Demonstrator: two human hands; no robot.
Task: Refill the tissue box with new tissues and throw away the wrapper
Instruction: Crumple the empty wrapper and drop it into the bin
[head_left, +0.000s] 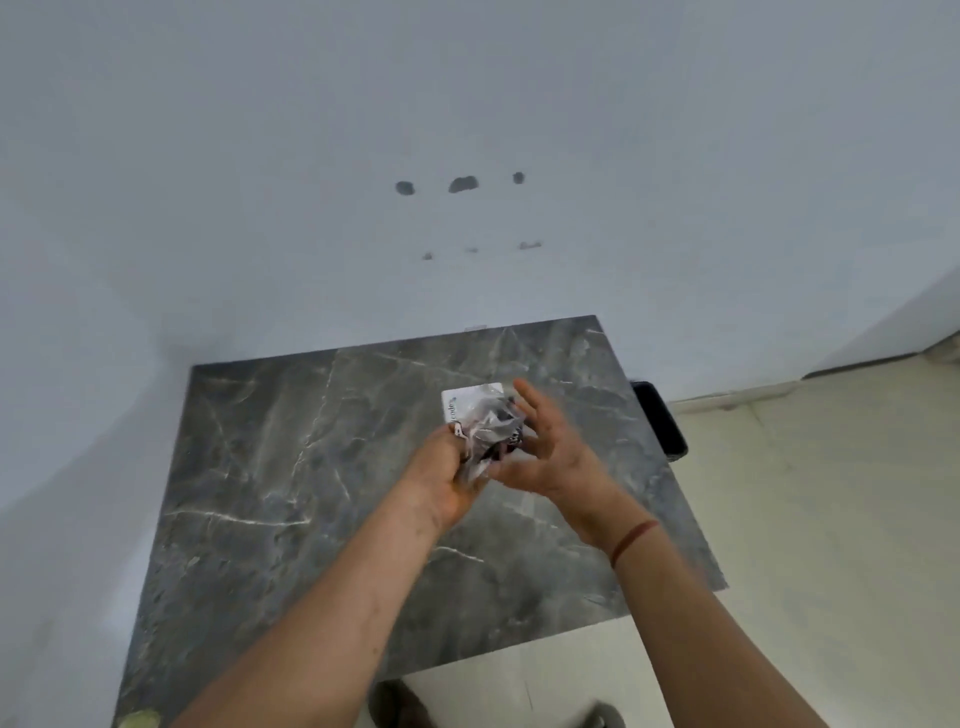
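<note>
While both bare forearms reach in from the bottom of the frame, the left hand (441, 475) is clenched around a crumpled wrapper (485, 434) — thin clear plastic, creased and glossy, with dark printed patches showing through its folds. It sits just right of centre in the frame, held above the table. The right hand (545, 452) is spread flat, fingers straight and pointing to the upper left, palm turned toward the wrapper; its lower fingers lie against the plastic, though I cannot tell whether they grip it. A thin red thread (634, 540) circles the right wrist.

Behind the wrapper, partly hidden by it, lies a white rectangular thing with rounded corners and small lettering along its left edge — likely the tissue box (470, 396), though too little shows to be sure, and its contents are not visible.

The table (270, 467) is a square slab of dark grey marble-look stone with pale veins, smooth and faintly shiny, pushed against a plain white wall (311, 156) that bears a few dark smudges in two loose rows above centre. At the table's right edge a black bin (660, 421) stands on the floor, only its side showing. The floor (831, 519) is pale cream tile, filling the right of the frame, and dark shoes (400, 706) peek out at the bottom edge
</note>
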